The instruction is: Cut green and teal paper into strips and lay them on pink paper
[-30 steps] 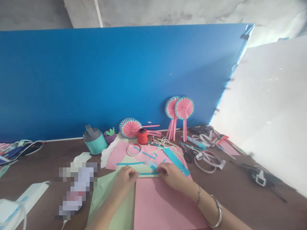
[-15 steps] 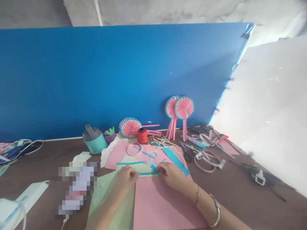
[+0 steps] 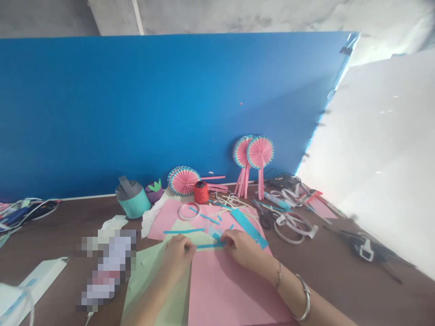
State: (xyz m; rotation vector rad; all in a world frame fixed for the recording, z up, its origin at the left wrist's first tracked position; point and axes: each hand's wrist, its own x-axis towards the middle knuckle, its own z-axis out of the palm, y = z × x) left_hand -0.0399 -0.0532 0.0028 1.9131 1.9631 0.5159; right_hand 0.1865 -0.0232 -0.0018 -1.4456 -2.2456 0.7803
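Note:
My left hand (image 3: 177, 254) and my right hand (image 3: 243, 246) rest at the top edge of a pink paper sheet (image 3: 224, 290). Between them lies a thin blue paper strip (image 3: 210, 246), and both hands pinch its ends with fingers closed. A pale green sheet (image 3: 154, 276) lies under my left hand. More blue strips (image 3: 180, 231) and a wider blue strip (image 3: 248, 226) lie just beyond my hands on another pink sheet (image 3: 166, 217).
Pink pleated paper fans (image 3: 260, 154) lean on the blue backboard (image 3: 152, 108). A teal container (image 3: 132, 199), a red thread spool (image 3: 201, 192), a tape ring (image 3: 189, 211), scissors (image 3: 263, 217), white paper loops (image 3: 294, 224) and a glue gun (image 3: 365, 246) lie on the brown table.

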